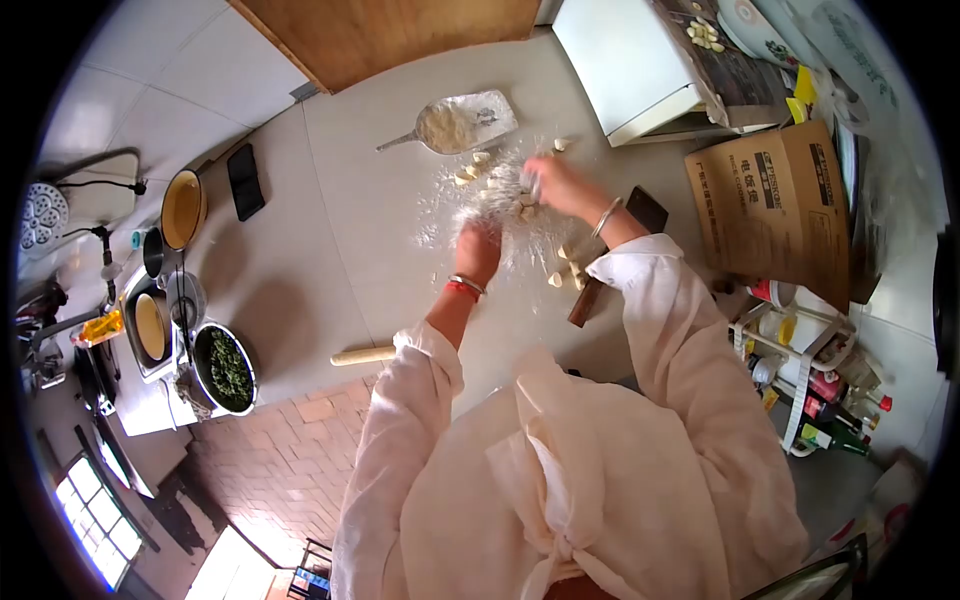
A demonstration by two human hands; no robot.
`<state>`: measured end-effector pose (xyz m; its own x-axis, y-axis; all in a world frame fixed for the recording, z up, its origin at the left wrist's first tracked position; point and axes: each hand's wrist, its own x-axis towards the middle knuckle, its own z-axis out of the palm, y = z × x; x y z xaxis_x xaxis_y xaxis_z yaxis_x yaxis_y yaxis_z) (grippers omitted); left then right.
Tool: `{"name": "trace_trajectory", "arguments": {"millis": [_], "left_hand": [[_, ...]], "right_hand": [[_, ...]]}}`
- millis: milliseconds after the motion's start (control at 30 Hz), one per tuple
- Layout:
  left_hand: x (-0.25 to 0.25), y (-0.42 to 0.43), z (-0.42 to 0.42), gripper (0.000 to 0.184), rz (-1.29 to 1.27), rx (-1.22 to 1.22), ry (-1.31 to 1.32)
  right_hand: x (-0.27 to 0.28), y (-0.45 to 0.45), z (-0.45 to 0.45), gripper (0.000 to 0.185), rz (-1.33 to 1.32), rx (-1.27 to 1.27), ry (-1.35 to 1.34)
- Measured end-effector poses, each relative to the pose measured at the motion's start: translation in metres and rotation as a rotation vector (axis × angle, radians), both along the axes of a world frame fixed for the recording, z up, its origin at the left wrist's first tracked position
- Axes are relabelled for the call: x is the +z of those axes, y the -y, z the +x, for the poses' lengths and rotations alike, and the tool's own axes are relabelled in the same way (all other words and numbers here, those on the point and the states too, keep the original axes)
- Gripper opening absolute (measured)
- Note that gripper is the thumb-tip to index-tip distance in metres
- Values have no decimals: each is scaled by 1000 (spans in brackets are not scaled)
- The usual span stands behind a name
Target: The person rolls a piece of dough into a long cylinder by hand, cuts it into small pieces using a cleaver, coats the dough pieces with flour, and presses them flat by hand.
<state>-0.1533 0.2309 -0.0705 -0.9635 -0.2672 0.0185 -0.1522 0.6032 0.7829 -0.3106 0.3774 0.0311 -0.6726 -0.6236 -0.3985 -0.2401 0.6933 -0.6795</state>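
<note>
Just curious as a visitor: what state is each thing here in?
Left hand: floury
Right hand: fingers bent, blurred
Dough: in small pieces
Scoop: holding flour
Counter: partly flour-dusted
Bowl: holding greens
Phone: screen dark
Rolling pin: lying down
Knife: partly hidden
Window: bright

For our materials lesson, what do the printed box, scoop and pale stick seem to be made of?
Printed box: matt brown cardboard, by its dull, flat panels.
Scoop: perhaps shiny metal, from its greyish handle, though pale powder covers part.
Pale stick: probably smooth wood, from its tan colour.
</note>
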Motion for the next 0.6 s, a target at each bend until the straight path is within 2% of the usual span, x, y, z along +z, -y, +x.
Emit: {"name": "trace_trajectory", "arguments": {"millis": [33,100,133,233,267,333,367,433,467,567,600], "left_hand": [[6,9,-9,24,25,39,-189],[27,19,-17,24,86,63,70],[33,21,-16,24,120,81,206],[24,21,0,36,-203,84,-56],[23,21,2,44,-208,70,-31],[32,12,0,60,-212,63,16],[34,8,1,66,-313,-92,72],[38,3,-3,79,-521,-397,175],[30,2,-8,77,-523,-493,204],[6,11,-24,67,-892,-511,23],[2,21,-30,55,-778,-528,97]], "right_hand": [[5,-3,9,26,-123,-32,85],[16,-16,27,31,-361,-76,248],[7,-33,22,42,-605,-217,485],[-14,-69,53,54,-268,-6,-125],[-16,-78,68,61,-320,-3,-64],[-26,-94,106,68,-193,65,-245],[-31,-102,127,72,-102,98,-291],[-11,-85,162,65,198,181,-303],[-4,-77,167,61,347,219,-311],[-68,-77,145,45,-9,91,-476],[-64,-68,123,24,-80,44,-496]]}}
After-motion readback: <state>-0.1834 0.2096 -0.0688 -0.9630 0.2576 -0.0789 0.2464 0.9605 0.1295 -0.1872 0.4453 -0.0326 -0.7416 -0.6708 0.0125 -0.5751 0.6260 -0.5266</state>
